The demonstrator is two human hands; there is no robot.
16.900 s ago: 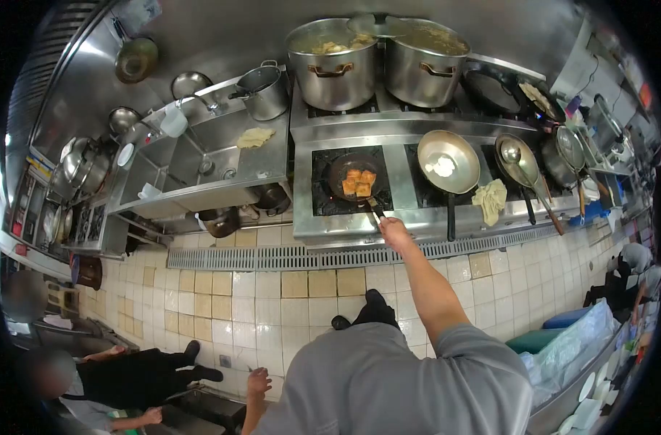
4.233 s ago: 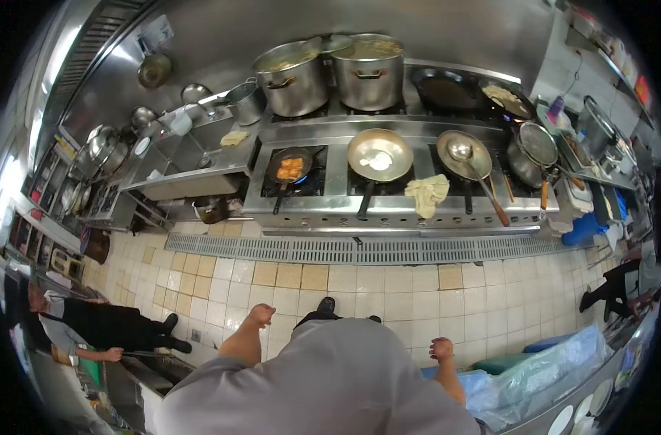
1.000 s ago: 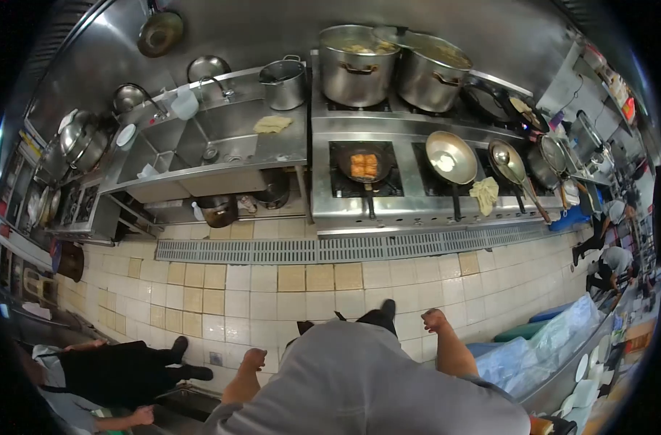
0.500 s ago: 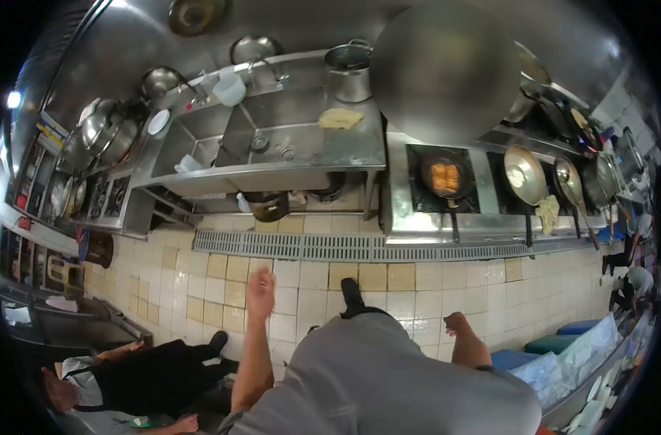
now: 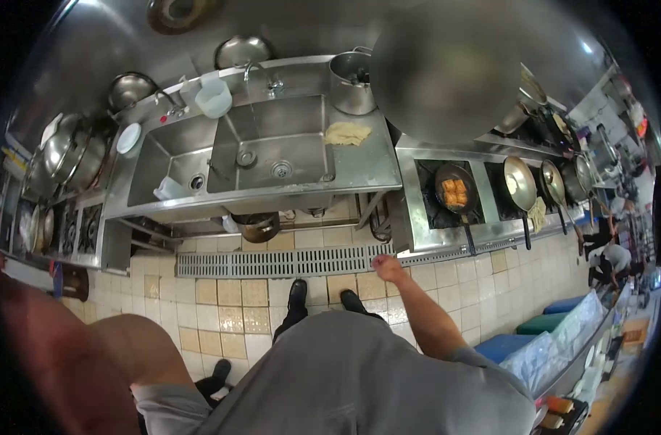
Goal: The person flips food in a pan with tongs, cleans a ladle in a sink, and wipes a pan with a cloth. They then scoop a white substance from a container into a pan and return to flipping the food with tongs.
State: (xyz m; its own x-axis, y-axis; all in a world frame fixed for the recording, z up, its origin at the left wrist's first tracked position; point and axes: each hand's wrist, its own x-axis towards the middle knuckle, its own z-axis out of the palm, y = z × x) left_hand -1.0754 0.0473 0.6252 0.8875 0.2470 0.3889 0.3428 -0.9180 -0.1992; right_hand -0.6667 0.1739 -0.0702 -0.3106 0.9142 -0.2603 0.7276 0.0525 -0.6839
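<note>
My left hand (image 5: 55, 355) is raised close to the camera at the left edge, large and smeared, so its fingers cannot be made out. In front of my body, above the floor drain (image 5: 305, 264), my right hand (image 5: 388, 268) has its fingers curled in; what they hold, if anything, is hidden. Ahead is a steel double sink (image 5: 272, 145) with a tap (image 5: 274, 85), and a thin stream seems to fall below it. A yellowish cloth (image 5: 347, 133) lies on the counter right of the basins.
To the right, a dark pan (image 5: 444, 174) with browned food pieces (image 5: 454, 192) sits on the stove (image 5: 417, 217). Beside it is a steel wok (image 5: 520, 183). A large pot (image 5: 351, 90) stands behind the cloth. Blue bins (image 5: 504, 348) line the right. Other people (image 5: 612, 259) are far right.
I have come nearer the sink. My left hand has risen from in front of me toward the camera; my right hand has reached forward. The person at lower left is now mostly hidden.
</note>
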